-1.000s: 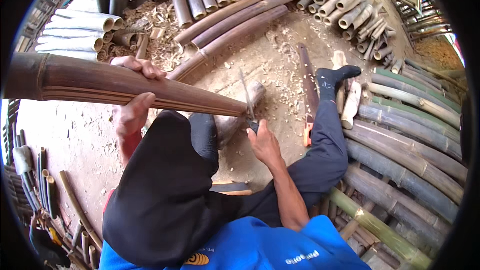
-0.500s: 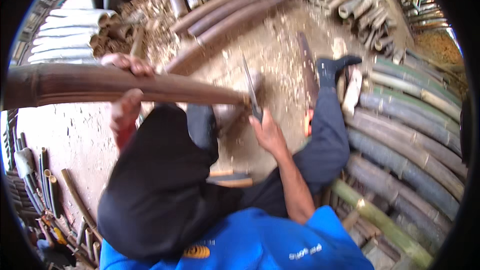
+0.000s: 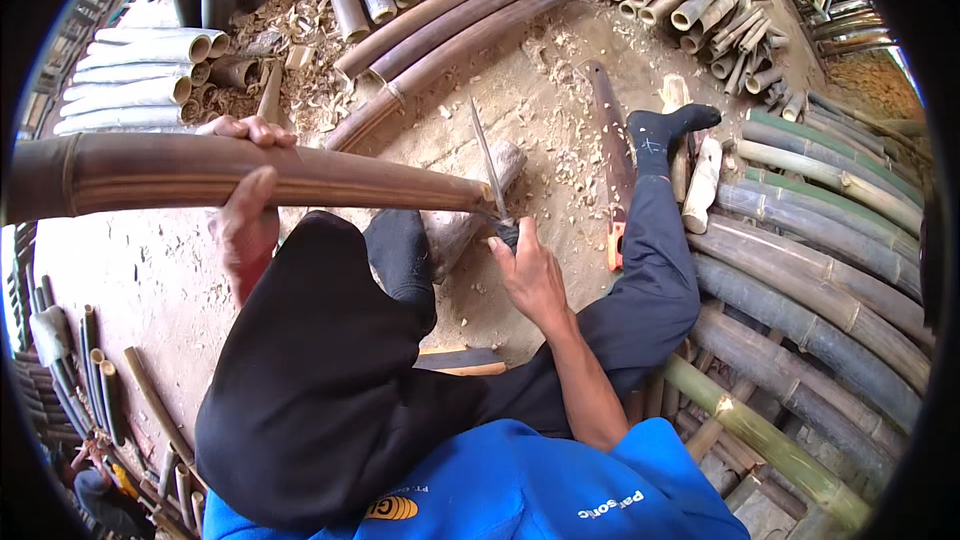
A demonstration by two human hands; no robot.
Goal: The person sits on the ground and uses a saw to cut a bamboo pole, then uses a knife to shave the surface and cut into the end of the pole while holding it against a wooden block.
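A thick brown bamboo pole (image 3: 370,180) reaches from the left rim to the middle, above my raised knee. My left hand (image 3: 250,175) grips it, fingers over the far side and thumb on the near side. In my right hand (image 3: 530,275) is a knife (image 3: 487,162) with a dark handle, its long narrow blade pointing away from me. The blade crosses right at the pole's cut end. Beneath that end lies a short pale log (image 3: 460,240), beside my dark-socked foot (image 3: 400,260).
An orange-handled saw (image 3: 612,160) lies beside my right leg. Bamboo poles (image 3: 820,280) are stacked at the right, and cut tubes (image 3: 690,0) at the far right. Long poles (image 3: 480,30) and shavings (image 3: 290,30) lie ahead. Another person (image 3: 100,490) is at the lower left.
My right hand and the knife have shifted slightly left and nearer the pole's end, the blade tip leaning further left. My left hand still grips the pole.
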